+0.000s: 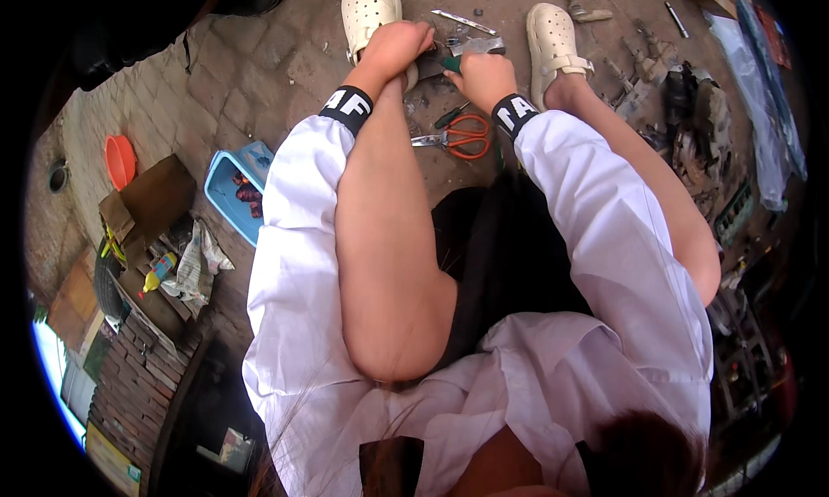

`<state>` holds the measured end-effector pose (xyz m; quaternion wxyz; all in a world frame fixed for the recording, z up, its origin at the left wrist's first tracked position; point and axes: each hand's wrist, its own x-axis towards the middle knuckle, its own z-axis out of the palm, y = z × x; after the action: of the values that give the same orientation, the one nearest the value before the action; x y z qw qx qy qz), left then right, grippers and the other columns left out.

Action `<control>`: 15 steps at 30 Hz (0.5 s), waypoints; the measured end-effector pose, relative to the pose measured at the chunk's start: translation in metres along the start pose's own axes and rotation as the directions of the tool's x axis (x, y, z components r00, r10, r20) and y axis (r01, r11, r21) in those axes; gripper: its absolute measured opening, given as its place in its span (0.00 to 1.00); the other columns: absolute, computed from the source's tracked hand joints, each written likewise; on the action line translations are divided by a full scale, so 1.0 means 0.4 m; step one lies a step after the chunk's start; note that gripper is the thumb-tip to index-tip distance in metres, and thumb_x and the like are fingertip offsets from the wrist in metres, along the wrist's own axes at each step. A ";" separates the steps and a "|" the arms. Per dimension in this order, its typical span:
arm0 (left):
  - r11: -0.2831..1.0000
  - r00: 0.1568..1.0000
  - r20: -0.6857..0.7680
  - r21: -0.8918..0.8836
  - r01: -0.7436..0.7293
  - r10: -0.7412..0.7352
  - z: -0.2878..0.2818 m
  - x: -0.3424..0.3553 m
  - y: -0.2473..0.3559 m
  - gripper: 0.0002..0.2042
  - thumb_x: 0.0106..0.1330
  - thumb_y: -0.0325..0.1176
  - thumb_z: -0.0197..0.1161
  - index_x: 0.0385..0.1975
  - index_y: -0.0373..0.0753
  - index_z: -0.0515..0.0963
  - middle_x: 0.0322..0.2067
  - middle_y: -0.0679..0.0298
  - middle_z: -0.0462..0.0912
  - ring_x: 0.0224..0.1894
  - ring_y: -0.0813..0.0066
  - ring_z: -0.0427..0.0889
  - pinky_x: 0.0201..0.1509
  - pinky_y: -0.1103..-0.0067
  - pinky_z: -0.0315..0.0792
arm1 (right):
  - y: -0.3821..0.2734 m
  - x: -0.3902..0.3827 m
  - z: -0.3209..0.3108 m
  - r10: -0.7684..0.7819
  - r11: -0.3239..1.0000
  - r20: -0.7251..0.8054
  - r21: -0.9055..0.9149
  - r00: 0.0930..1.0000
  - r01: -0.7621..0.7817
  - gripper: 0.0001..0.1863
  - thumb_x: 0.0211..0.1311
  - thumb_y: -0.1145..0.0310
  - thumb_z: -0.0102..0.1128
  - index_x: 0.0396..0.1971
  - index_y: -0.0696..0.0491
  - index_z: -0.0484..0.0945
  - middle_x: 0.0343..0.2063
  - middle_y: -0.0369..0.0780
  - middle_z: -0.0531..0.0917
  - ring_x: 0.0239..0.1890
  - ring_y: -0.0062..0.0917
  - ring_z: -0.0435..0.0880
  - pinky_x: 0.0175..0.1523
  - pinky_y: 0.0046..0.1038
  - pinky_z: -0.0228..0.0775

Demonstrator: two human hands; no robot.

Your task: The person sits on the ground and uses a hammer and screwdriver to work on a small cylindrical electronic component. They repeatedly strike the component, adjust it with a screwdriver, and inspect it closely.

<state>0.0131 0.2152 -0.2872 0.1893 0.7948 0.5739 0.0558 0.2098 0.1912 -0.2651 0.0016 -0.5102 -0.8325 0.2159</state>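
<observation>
Green-handled tool point(451, 63) is between my cream clogs point(553, 44), clamped in my right fingers point(473, 72); my left fingers point(421, 36) curl nearby, on what I cannot tell. Grey-brown paving point(233, 78) bears a blue plastic basin point(222, 188).

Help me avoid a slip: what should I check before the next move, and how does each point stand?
1. Right hand closed on the green handle: ok.
2. Left hand holding firmly: cannot tell; its fingertips are hard to make out.
3. Left shoe well away from the hands: not ok; the left hand is right by it.
4. Ground ahead free of loose things: not ok; a white rod lies just beyond the hands.
5. Scissors out of both hands: ok; they lie on the ground.
6. Blue tub off to the side: ok; left of the left leg.
</observation>
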 end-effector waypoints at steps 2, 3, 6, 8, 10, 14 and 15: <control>0.999 0.998 -0.044 0.024 -0.041 0.043 0.009 -0.003 -0.021 0.15 0.69 0.43 0.49 0.29 0.38 0.75 0.23 0.53 0.79 0.28 0.51 0.79 0.34 0.64 0.73 | 0.007 -0.007 0.043 -0.012 0.999 -0.082 0.039 0.997 0.015 0.18 0.52 0.52 0.66 0.24 0.54 0.79 0.18 0.43 0.82 0.23 0.37 0.84 0.30 0.36 0.76; 0.993 0.994 -0.063 -0.085 0.082 -0.088 -0.001 0.007 -0.023 0.16 0.70 0.42 0.48 0.29 0.37 0.75 0.22 0.54 0.79 0.27 0.52 0.79 0.33 0.64 0.73 | 0.008 -0.016 0.056 -0.007 0.999 -0.092 0.050 0.996 0.012 0.19 0.53 0.52 0.65 0.26 0.55 0.78 0.18 0.44 0.82 0.23 0.38 0.84 0.30 0.37 0.76; 0.735 0.859 0.044 -0.496 0.462 -0.511 -0.069 0.034 -0.022 0.19 0.72 0.42 0.45 0.30 0.34 0.77 0.17 0.54 0.78 0.20 0.55 0.77 0.30 0.68 0.72 | 0.071 -0.142 0.239 0.336 0.928 -0.116 0.212 0.935 -0.307 0.19 0.55 0.51 0.64 0.25 0.54 0.75 0.18 0.47 0.81 0.23 0.44 0.82 0.29 0.43 0.74; 0.898 0.918 -0.177 -0.337 0.282 -0.355 -0.041 0.024 -0.045 0.17 0.71 0.42 0.46 0.32 0.36 0.78 0.21 0.51 0.79 0.25 0.50 0.78 0.33 0.66 0.73 | 0.044 -0.198 0.273 0.370 0.891 -0.169 0.343 0.914 -0.297 0.19 0.56 0.51 0.64 0.25 0.53 0.74 0.18 0.47 0.81 0.23 0.44 0.82 0.28 0.42 0.73; 0.964 0.913 -0.319 -0.155 0.216 -0.255 -0.010 0.000 -0.027 0.16 0.71 0.42 0.46 0.33 0.39 0.78 0.24 0.50 0.79 0.28 0.47 0.78 0.35 0.63 0.72 | 0.007 -0.199 0.275 0.350 0.873 -0.196 0.423 0.916 -0.242 0.18 0.55 0.53 0.65 0.24 0.53 0.73 0.19 0.47 0.81 0.23 0.43 0.82 0.27 0.41 0.73; 0.849 0.894 -0.138 -0.404 0.341 -0.425 -0.028 -0.004 -0.035 0.18 0.72 0.44 0.46 0.32 0.39 0.79 0.17 0.62 0.79 0.22 0.64 0.79 0.30 0.71 0.71 | -0.061 -0.134 0.164 0.475 0.818 -0.018 0.378 0.880 -0.434 0.21 0.57 0.50 0.62 0.25 0.56 0.74 0.19 0.49 0.81 0.25 0.48 0.81 0.29 0.44 0.72; 0.835 0.884 -0.134 -0.416 0.361 -0.448 -0.033 -0.004 -0.029 0.18 0.72 0.44 0.46 0.33 0.39 0.80 0.17 0.62 0.79 0.22 0.65 0.80 0.30 0.72 0.72 | -0.061 -0.131 0.156 0.491 0.803 -0.002 0.390 0.871 -0.451 0.21 0.57 0.50 0.62 0.25 0.56 0.74 0.20 0.49 0.81 0.25 0.48 0.81 0.30 0.45 0.72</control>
<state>-0.0018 0.2198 -0.2790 0.2803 0.5909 0.7255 0.2141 0.2003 0.1151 -0.3013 0.0889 -0.7012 -0.6209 0.3389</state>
